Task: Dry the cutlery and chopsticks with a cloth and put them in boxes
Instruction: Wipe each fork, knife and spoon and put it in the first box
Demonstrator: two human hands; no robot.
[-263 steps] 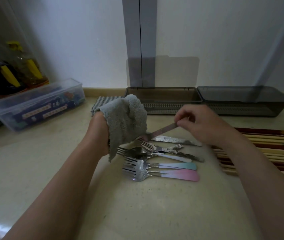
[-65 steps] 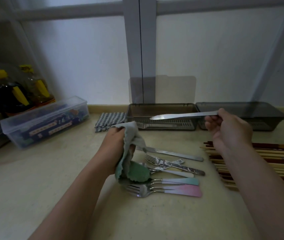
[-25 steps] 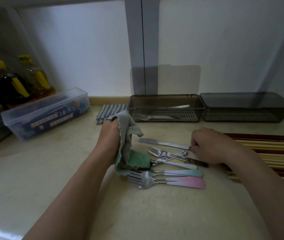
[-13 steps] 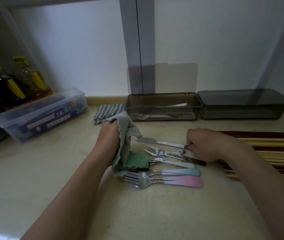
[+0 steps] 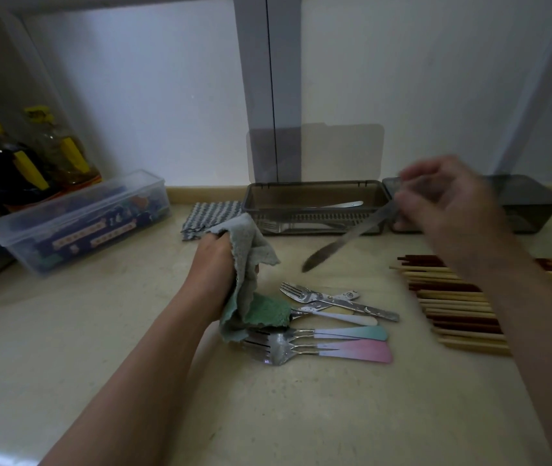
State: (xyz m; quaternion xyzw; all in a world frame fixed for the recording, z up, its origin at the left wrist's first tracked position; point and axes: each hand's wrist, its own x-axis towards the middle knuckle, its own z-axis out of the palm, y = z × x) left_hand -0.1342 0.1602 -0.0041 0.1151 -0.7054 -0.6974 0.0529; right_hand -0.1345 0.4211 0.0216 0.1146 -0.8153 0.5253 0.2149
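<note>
Plainly the right hand (image 5: 449, 203) has the knife (image 5: 341, 242) pinched at its handle end with fingers curled round it, though motion blur hides exactly how the fingertips sit. The blade slants away from the hand toward eight o'clock, and its tip seems to hang just above the counter (image 5: 133, 331). At about nine o'clock from that tip, and near it, the left hand (image 5: 214, 267) is closed round the bunched cloth (image 5: 249, 243), whose green lower fold lies over the heads of some forks (image 5: 335, 344). I judge the knife to be a thin, rigid strip of steel, fairly light but long enough to swing from a grip at one end. If it is wet it will be slick, so a pinch on the handle's flat faces should hold better than one on its edges. The cloth is limp and thick, so it could fold round the blade and be drawn from handle to tip, with the cutting edge turned out of the palm. Forks with glints on them that may be droplets lie at six o'clock from the knife. The chopsticks (image 5: 459, 307) lie at three o'clock from the forks, and the open box (image 5: 314, 196), with some steel pieces already inside, stands at twelve o'clock.
</note>
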